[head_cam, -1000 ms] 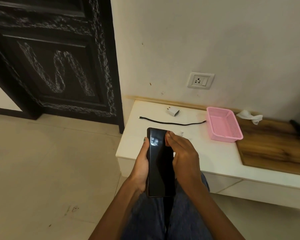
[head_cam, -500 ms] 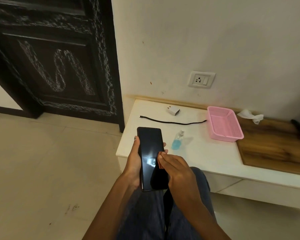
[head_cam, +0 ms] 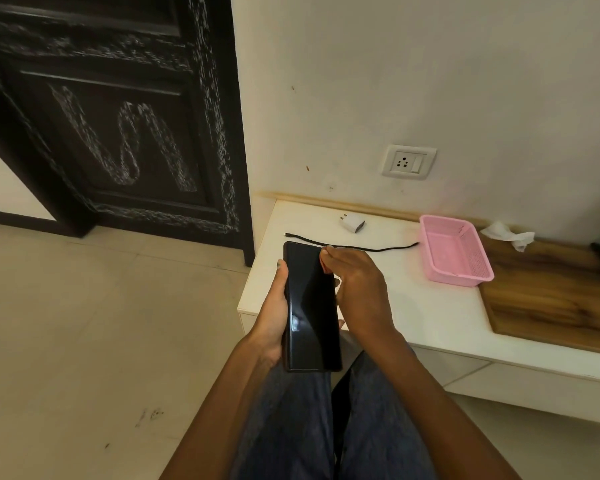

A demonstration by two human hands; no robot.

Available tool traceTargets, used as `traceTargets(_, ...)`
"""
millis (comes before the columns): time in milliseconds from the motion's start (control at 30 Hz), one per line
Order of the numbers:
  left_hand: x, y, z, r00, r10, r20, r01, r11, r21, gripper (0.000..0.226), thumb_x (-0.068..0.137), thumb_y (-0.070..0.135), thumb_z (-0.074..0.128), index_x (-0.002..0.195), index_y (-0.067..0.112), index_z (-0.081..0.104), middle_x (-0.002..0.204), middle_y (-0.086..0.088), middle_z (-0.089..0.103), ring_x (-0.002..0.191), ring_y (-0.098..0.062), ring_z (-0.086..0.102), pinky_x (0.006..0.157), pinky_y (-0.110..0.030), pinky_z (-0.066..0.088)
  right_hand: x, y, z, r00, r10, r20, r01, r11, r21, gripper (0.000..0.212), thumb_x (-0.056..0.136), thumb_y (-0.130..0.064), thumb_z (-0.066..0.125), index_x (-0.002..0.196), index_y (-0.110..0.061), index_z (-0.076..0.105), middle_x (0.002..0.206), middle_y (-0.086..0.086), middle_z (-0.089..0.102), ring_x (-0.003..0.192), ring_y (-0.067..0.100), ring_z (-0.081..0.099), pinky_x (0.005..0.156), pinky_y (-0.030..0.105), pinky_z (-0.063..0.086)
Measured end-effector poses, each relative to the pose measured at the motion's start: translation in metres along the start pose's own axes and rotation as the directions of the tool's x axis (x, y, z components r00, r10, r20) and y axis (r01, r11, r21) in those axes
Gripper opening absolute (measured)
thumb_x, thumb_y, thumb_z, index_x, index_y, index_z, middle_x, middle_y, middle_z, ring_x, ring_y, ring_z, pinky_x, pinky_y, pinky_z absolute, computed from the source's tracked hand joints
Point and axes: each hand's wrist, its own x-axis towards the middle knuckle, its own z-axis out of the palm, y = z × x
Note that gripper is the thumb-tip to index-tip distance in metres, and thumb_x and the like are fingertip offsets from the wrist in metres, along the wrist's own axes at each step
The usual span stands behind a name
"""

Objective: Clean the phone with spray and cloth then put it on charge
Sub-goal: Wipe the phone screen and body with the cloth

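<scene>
The left hand [head_cam: 274, 317] still gripped the phone [head_cam: 310, 306]; the right hand [head_cam: 357, 285], pinching a reddish cloth [head_cam: 324, 263], had slid up to the screen's top, hiding the spray bottle.

2 bare forearms, no sleeves in view, hands without rings, blue denim jeans [head_cam: 291, 427] on both legs

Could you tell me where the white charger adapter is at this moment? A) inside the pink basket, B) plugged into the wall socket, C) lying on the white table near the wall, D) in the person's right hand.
C: the charger adapter lies loose on the white table, below and left of the wall socket, left of the pink basket.
</scene>
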Motion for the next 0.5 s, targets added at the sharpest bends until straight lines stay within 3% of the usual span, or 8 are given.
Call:
traceTargets(67, 0.004, -0.004, -0.007, 0.999, 0.028, -0.031, -0.028, 1.0, 0.013, 0.059, 0.073, 0.076, 0.049, 0.094, 0.022, 0.059, 0.068, 0.006, 0.073, 0.063, -0.01, 0.07, 0.055, -0.025, 0.056, 0.001, -0.001, 0.001, 0.999, -0.043, 0.011, 0.043, 0.999, -0.004, 0.036, 0.072, 0.01, 0.059, 0.108, 0.007, 0.065, 0.106, 0.022, 0.068, 0.101, 0.037, 0.062, 0.095, 0.038, 0.041)
traceTargets(133, 0.002, -0.006, -0.01, 0.999, 0.011, -0.051, -0.014, 0.998, -0.058, 0.062, 0.086, 0.07, 0.034, 0.109, 0.02, 0.062, 0.077, 0.003, 0.074, 0.067, -0.011, 0.07, 0.055, -0.026, 0.057, -0.001, -0.002, 0.003, 0.997, -0.064, 0.033, 0.065, 0.998, -0.022, 0.044, 0.064, 0.019, 0.068, 0.107, 0.008, 0.065, 0.105, 0.022, 0.068, 0.099, 0.038, 0.064, 0.092, 0.04, 0.042)
traceTargets(233, -0.006, -0.004, -0.004, 1.0, -0.024, 0.011, 0.026, 0.973, -0.227, 0.075, 0.085, 0.069, 0.037, 0.129, 0.011, 0.059, 0.101, -0.014, 0.071, 0.083, -0.023, 0.071, 0.064, -0.029, 0.058, -0.012, -0.004, 0.006, 0.996, -0.084, 0.042, 0.087, 0.994, -0.07, 0.051, 0.057, 0.019, 0.077, 0.105, 0.005, 0.067, 0.103, 0.018, 0.07, 0.095, 0.033, 0.066, 0.09, 0.036, 0.045)
traceTargets(300, -0.007, -0.001, -0.001, 0.999, -0.043, 0.033, 0.051, 0.951, -0.305, 0.079, 0.082, 0.072, 0.041, 0.124, 0.009, 0.062, 0.099, -0.015, 0.071, 0.082, -0.024, 0.071, 0.064, -0.031, 0.059, -0.025, -0.006, 0.008, 0.994, -0.096, 0.049, 0.1, 0.99, -0.098, 0.053, 0.054, 0.017, 0.079, 0.105, 0.003, 0.068, 0.103, 0.014, 0.071, 0.095, 0.029, 0.067, 0.091, 0.033, 0.044)
traceTargets(500, -0.002, 0.002, -0.012, 0.999, -0.031, -0.018, 0.023, 0.944, -0.33, 0.085, 0.081, 0.077, 0.035, 0.121, 0.007, 0.062, 0.098, -0.011, 0.068, 0.082, -0.019, 0.065, 0.076, -0.034, 0.054, -0.075, -0.006, 0.013, 0.995, -0.054, 0.085, 0.057, 0.998, -0.027, 0.054, 0.058, 0.022, 0.075, 0.107, -0.001, 0.068, 0.106, 0.01, 0.07, 0.101, 0.017, 0.062, 0.097, 0.021, 0.043)
